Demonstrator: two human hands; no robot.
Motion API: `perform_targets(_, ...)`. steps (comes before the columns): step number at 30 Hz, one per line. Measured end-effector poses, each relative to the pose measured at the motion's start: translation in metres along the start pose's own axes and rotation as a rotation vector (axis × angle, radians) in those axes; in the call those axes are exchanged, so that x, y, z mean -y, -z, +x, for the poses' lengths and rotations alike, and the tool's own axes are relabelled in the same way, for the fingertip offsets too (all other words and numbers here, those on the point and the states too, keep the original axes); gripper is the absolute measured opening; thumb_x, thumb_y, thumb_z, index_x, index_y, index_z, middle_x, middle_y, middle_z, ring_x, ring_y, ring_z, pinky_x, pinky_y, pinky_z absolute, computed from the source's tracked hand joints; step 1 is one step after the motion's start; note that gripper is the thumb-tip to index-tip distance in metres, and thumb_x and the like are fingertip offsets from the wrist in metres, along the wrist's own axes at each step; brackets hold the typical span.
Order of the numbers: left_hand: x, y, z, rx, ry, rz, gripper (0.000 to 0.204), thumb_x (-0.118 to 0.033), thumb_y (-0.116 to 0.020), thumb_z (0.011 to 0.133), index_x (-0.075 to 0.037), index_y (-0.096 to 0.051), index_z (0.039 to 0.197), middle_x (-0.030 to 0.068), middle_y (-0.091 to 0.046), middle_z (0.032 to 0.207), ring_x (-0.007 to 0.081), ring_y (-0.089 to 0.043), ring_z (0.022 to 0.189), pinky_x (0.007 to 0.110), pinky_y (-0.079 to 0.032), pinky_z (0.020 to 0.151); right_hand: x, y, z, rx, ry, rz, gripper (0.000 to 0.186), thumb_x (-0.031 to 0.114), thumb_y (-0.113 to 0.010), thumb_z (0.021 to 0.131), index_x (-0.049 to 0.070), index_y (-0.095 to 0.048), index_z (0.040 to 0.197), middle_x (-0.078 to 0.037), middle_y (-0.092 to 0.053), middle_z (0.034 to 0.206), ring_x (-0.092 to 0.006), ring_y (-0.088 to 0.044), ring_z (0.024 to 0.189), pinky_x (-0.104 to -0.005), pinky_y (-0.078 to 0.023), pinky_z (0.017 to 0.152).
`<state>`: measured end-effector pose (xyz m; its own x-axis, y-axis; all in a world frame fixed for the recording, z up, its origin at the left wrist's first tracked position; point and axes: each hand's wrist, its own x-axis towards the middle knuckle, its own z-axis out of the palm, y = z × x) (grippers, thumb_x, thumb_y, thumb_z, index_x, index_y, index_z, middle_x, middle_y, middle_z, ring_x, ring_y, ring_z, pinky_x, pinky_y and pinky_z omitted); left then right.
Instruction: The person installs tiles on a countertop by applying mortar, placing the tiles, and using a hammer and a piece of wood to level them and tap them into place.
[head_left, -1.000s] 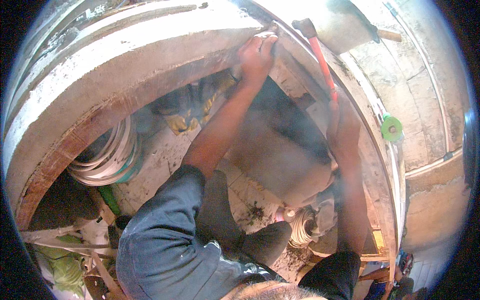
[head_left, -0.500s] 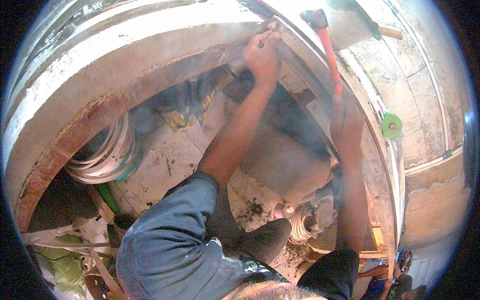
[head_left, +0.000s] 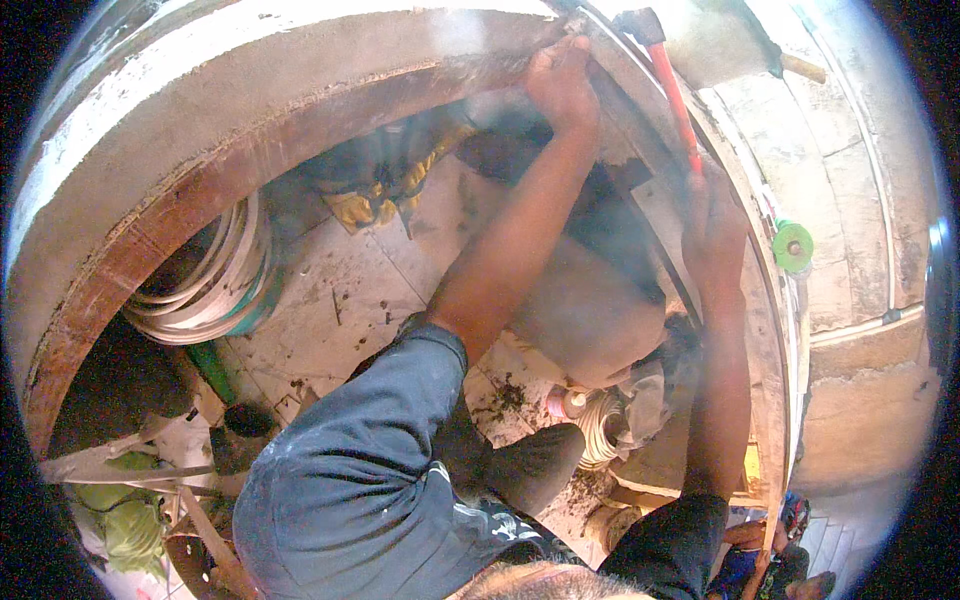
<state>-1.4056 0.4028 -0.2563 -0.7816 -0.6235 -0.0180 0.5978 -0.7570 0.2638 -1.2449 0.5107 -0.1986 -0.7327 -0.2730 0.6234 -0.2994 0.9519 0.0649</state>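
Note:
My left hand (head_left: 562,85) reaches up to where a long curved timber beam (head_left: 250,150) meets a second rail at the top. Its fingertips are pinched there, over something too small to make out. My right hand (head_left: 712,225) grips a hammer (head_left: 674,85) by its red handle, beside the right-hand rail (head_left: 765,330). The dark hammer head is raised to the right of my left hand, apart from it. Haze blurs part of the right arm.
Below the beams are white bucket-like rings (head_left: 200,315), yellow-and-dark material (head_left: 370,205), a tan panel (head_left: 590,315) and a coil (head_left: 600,440) on a dirty tiled floor. A green disc (head_left: 793,245) hangs at right. Another person (head_left: 775,560) is at lower right.
Both hands and the hammer sit higher and further right in the picture, largely along with a shift of the view. Both hands keep their closed grips.

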Motion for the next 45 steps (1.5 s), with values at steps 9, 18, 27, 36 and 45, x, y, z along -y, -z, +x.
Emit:
perform_targets(9,0.005,0.002,0.001,-0.036,0.023,0.116,0.015,-0.008,-0.068,0.075,-0.002,-0.057,0.081,0.0025,-0.058,0.079,0.0122,-0.053,0.073,0.027,-0.044,0.068,0.000,-0.004,-0.002,-0.005,0.214,-0.093,0.032,0.022,-0.045,0.095,-0.003,-0.055,0.112,-0.026,-0.060,0.100,-0.0406,-0.058,0.095,-0.0406,-0.046,0.079)
perform_targets(18,0.007,0.014,0.004,0.078,0.061,-0.107,0.018,-0.007,-0.068,0.078,0.000,-0.054,0.089,0.0033,-0.057,0.080,0.0097,-0.053,0.069,0.023,-0.044,0.063,0.005,0.003,-0.003,0.018,-0.031,-0.050,0.035,0.024,-0.043,0.095,-0.002,-0.054,0.115,-0.026,-0.060,0.098,-0.0402,-0.058,0.094,-0.0408,-0.045,0.078)
perform_targets(27,-0.007,0.004,-0.007,0.017,-0.140,0.159,0.015,-0.008,-0.070,0.075,0.001,-0.060,0.081,0.0068,-0.061,0.080,0.0131,-0.056,0.072,0.026,-0.045,0.067,0.003,-0.001,-0.002,0.027,0.070,-0.050,0.032,0.022,-0.044,0.095,0.002,-0.051,0.119,-0.024,-0.059,0.099,-0.0401,-0.058,0.087,-0.0448,-0.046,0.071)
perform_targets(36,0.011,0.006,0.002,0.014,-0.030,0.154,0.012,-0.010,-0.068,0.074,0.001,-0.064,0.077,0.0054,-0.063,0.078,0.0152,-0.056,0.073,0.031,-0.045,0.072,-0.002,-0.003,-0.001,0.005,0.284,-0.217,0.032,0.015,-0.053,0.090,0.006,-0.052,0.120,-0.019,-0.058,0.088,-0.0364,-0.058,0.076,-0.0431,-0.046,0.065)
perform_targets(45,-0.006,0.007,-0.007,0.072,-0.078,0.059,0.010,-0.007,-0.064,0.076,0.001,-0.065,0.082,0.0039,-0.063,0.078,0.0146,-0.057,0.074,0.029,-0.045,0.070,0.048,0.037,0.011,0.212,0.430,-0.535,0.051,0.003,-0.057,0.079,0.016,-0.047,0.128,-0.013,-0.053,0.077,-0.0295,-0.059,0.061,-0.0382,-0.047,0.050)
